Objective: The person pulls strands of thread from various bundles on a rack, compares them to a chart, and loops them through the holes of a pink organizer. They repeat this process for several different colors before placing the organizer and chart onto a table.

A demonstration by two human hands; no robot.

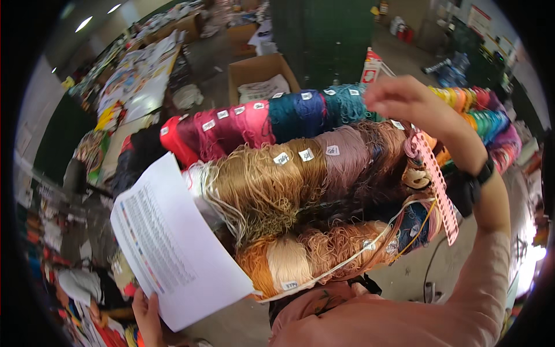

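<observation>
pinched at its lower-left edge by the left hand (147, 319), the printed sheet (188, 248) is held just left of the white thread (202, 176), seemingly angled for easy reading. beside the teal thread (342, 105), the right hand (402, 99) is raised; its blurred grip cannot be told.

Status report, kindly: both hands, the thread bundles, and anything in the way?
Left hand grips printed sheet. Right hand raised, blurred, grasp unclear. Thread bundles in labelled rows, some strands loose. Sheet partly blocks view at left.
</observation>
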